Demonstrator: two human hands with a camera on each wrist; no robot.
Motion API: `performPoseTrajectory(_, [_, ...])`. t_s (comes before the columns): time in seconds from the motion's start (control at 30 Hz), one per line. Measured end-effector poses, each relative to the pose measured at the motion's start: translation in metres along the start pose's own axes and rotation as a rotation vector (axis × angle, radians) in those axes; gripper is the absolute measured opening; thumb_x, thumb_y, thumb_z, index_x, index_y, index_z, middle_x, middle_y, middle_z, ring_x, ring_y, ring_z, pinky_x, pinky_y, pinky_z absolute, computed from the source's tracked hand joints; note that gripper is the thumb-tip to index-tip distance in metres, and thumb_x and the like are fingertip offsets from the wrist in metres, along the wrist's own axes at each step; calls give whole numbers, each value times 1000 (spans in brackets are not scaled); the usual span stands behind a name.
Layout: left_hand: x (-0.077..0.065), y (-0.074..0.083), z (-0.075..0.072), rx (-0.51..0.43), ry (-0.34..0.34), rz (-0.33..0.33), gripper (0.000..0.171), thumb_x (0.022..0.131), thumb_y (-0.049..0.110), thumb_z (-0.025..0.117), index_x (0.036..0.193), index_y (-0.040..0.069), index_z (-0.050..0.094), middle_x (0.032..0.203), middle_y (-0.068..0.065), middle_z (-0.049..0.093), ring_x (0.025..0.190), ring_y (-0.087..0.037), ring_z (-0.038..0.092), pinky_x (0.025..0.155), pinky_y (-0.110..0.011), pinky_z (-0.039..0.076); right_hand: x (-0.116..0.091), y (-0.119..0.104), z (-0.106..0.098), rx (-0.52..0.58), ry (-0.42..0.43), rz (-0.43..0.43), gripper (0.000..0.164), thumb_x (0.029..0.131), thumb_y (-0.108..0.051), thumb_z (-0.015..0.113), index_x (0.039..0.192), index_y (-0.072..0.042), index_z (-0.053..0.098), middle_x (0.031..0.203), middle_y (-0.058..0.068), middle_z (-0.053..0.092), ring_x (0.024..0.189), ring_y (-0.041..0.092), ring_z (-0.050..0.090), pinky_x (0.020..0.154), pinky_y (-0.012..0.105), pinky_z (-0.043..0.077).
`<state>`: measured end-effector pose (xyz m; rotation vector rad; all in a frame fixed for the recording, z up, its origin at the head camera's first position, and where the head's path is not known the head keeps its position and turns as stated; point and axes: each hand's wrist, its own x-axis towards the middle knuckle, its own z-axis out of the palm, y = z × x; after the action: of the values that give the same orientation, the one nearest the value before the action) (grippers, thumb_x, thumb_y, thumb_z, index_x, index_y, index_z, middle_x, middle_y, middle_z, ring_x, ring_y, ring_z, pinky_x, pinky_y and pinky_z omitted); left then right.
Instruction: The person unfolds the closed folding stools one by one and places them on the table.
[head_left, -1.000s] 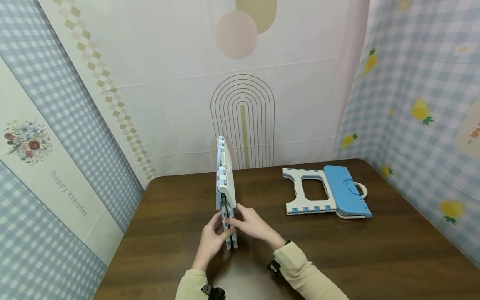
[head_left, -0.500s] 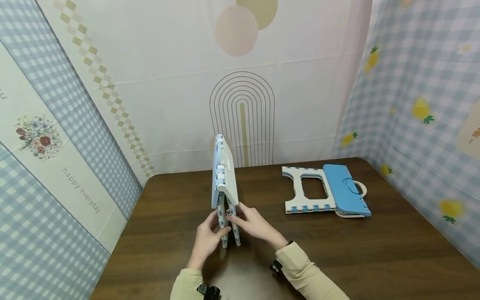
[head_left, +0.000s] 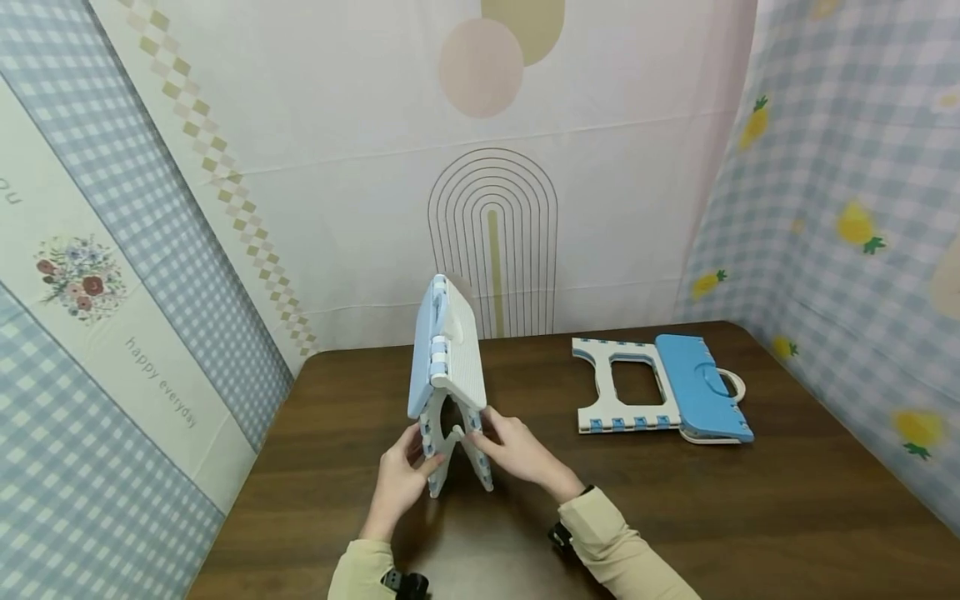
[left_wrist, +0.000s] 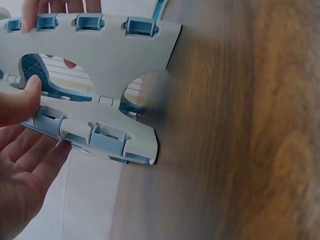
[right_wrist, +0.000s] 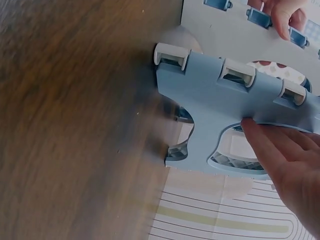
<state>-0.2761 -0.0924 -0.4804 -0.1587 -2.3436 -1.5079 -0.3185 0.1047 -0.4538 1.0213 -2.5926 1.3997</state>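
Observation:
A white and light-blue plastic folding stool (head_left: 465,342) stands upright on the table, partly unfolded, its two seat halves sloping like a roof. My left hand (head_left: 397,477) grips the left leg panel; in the left wrist view the thumb of that hand (left_wrist: 22,170) lies on the white inner face, with fingers behind. On the other leg panel is my right hand (head_left: 521,450), its thumb at the near edge. The right wrist view shows the fingers of that hand (right_wrist: 285,155) against the blue outer face. Between the legs there is a narrow wedge-shaped gap.
Another blue and white folding stool (head_left: 693,379) lies folded flat on the right of the brown wooden table (head_left: 315,467), its white handle pointing right. Behind the table hangs a patterned cloth (head_left: 360,208), with checked cloth (head_left: 817,275) at the sides.
The stool's leg panels and seat halves have spread from nearly closed to a wider angle. My left hand has moved left with its panel; the right hand has shifted slightly right.

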Motion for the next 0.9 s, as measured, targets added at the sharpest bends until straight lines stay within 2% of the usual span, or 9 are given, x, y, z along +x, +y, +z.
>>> performPoseTrajectory(0.27, [2, -4, -8, 12, 9, 22, 49, 73, 7, 72, 119, 8, 54, 112, -18, 62, 104, -31, 59, 88, -42, 48, 2, 5, -2, -97, 25, 16, 34, 92, -32, 46, 116, -9, 49, 106, 9, 65, 94, 15, 64, 73, 24, 53])
performPoseTrajectory(0.47, [5, -7, -10, 2, 12, 19, 48, 73, 8, 72, 118, 10, 56, 113, -18, 62, 105, -31, 59, 88, -43, 48, 2, 6, -7, -106, 37, 30, 35, 91, -33, 47, 118, -11, 48, 103, 7, 65, 87, 12, 64, 67, 21, 51])
performPoseTrajectory(0.67, [9, -2, -11, 32, 26, 22, 46, 74, 8, 72, 117, 10, 56, 111, -18, 63, 104, -30, 60, 87, -41, 49, 3, 6, -13, -112, 54, 26, 38, 90, -33, 48, 121, -12, 48, 107, 8, 65, 91, 13, 64, 71, 25, 53])
performPoseTrajectory(0.77, [11, 4, -17, 100, -46, 8, 47, 74, 10, 72, 118, 9, 55, 113, -17, 62, 106, -31, 59, 90, -42, 47, 4, 5, -23, -129, -20, 24, 41, 90, -38, 48, 122, -11, 49, 109, 7, 64, 95, 14, 63, 77, 29, 52])
performPoseTrajectory(0.83, [11, 11, -30, 174, -123, 1, 51, 75, 11, 70, 122, 7, 51, 119, -18, 58, 110, -32, 55, 94, -44, 44, 4, 0, -38, -173, -100, 30, 42, 90, -39, 48, 121, -11, 51, 110, 6, 64, 97, 14, 62, 81, 30, 50])
performPoseTrajectory(0.9, [14, 20, -46, 232, -170, 4, 50, 78, 10, 66, 125, 5, 49, 123, -17, 55, 114, -33, 52, 97, -46, 40, 6, -9, -59, -234, -149, 30, 39, 91, -37, 47, 119, -10, 54, 110, 5, 64, 97, 15, 61, 84, 33, 49])
